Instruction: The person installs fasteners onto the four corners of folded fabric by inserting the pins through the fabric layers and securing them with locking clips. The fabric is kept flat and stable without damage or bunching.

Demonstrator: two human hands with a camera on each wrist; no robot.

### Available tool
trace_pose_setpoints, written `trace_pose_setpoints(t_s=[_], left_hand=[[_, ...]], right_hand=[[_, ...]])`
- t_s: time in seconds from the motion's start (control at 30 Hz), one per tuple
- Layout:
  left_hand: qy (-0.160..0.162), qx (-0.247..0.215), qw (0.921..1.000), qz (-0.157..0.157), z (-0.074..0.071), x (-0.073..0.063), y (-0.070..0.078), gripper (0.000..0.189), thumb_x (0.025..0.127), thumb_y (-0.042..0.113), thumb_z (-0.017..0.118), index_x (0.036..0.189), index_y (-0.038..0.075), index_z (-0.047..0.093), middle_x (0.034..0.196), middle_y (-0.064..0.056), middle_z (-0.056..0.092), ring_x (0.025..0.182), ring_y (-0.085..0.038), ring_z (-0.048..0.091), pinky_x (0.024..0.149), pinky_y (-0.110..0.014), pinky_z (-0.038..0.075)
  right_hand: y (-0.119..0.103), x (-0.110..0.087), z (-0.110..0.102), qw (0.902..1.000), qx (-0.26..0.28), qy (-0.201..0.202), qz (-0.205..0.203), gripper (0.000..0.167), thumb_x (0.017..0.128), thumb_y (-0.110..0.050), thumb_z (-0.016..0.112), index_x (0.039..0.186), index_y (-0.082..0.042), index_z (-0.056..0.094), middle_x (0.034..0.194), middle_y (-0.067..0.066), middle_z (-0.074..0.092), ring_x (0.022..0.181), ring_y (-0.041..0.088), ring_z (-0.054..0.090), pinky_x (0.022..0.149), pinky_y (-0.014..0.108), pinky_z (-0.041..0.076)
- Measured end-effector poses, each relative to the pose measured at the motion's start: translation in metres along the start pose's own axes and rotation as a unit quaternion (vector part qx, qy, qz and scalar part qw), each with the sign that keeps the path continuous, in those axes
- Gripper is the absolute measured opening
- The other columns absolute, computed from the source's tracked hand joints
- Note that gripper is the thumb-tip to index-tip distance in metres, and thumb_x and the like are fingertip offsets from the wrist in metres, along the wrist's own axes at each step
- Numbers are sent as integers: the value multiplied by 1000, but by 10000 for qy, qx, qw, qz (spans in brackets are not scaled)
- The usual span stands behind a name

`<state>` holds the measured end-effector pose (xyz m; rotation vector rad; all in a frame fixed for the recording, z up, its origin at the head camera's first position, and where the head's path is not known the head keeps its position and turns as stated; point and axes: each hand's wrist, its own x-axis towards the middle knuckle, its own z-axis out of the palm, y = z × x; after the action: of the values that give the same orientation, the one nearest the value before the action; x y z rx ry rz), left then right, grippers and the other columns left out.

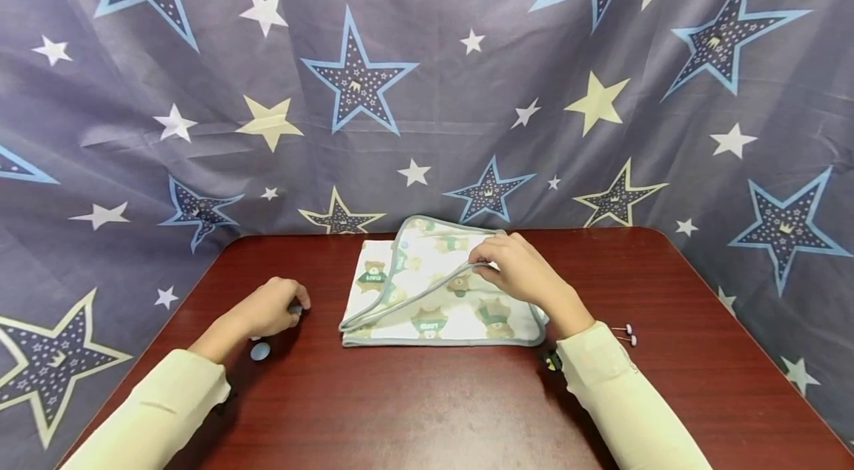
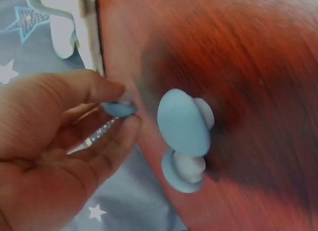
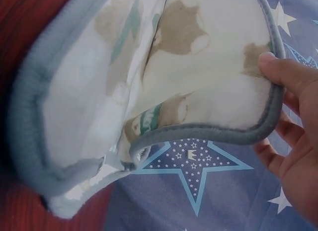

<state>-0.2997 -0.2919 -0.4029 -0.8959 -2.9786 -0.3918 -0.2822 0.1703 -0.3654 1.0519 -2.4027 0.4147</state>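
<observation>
A folded white blanket (image 1: pixel 400 281) with bear prints and grey-green edging lies toward the back middle of the table. My right hand (image 1: pixel 523 270) pinches its edging and lifts one layer, so the blanket gapes; in the right wrist view the thumb (image 3: pixel 278 67) presses on the raised corner. To the left, my left hand (image 1: pixel 270 307) pinches a small blue-capped fastener (image 2: pixel 119 110) between thumb and fingers. Beside that hand, a blue mushroom-shaped fastener (image 2: pixel 181 124) and another one (image 2: pixel 185 172) with its pale base showing lie on the table.
Two thin pins with white heads (image 1: pixel 627 336) lie on the dark red wooden table (image 1: pixel 427 403), right of the right forearm. A grey curtain with star prints (image 1: pixel 427 121) hangs behind the table and at both sides. A small black and yellow object (image 1: pixel 552 360) shows near the right cuff.
</observation>
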Motion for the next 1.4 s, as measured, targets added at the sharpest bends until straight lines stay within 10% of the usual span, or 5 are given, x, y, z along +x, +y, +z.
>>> trace_pose_setpoints(t_s=[0.47,0.77,1.4], left_hand=[[1584,-1066,9816,34,2,36,8,18,84,-1,74,101,4,75,94,-5,71,86,-21,68,75,-37,55],[1684,-2153,9618,-151,13,67,32,23,85,-2,76,108,-1,75,105,-14,71,92,-25,71,81,-35,59],[1570,-2912,9437,-1,20,127,103,26,87,1,76,112,-5,73,107,-19,75,97,-29,73,85,-38,59]], right_hand=[[-1,1,0,10000,21,-5,-13,14,85,-11,83,95,-17,74,93,-7,73,84,13,64,74,38,45],[-1,1,2,10000,49,15,-81,14,84,-11,83,94,-17,75,92,-6,73,84,13,65,74,38,45],[-1,2,1,10000,19,-36,-75,15,84,-11,83,95,-18,75,93,-6,72,87,14,65,76,39,46]])
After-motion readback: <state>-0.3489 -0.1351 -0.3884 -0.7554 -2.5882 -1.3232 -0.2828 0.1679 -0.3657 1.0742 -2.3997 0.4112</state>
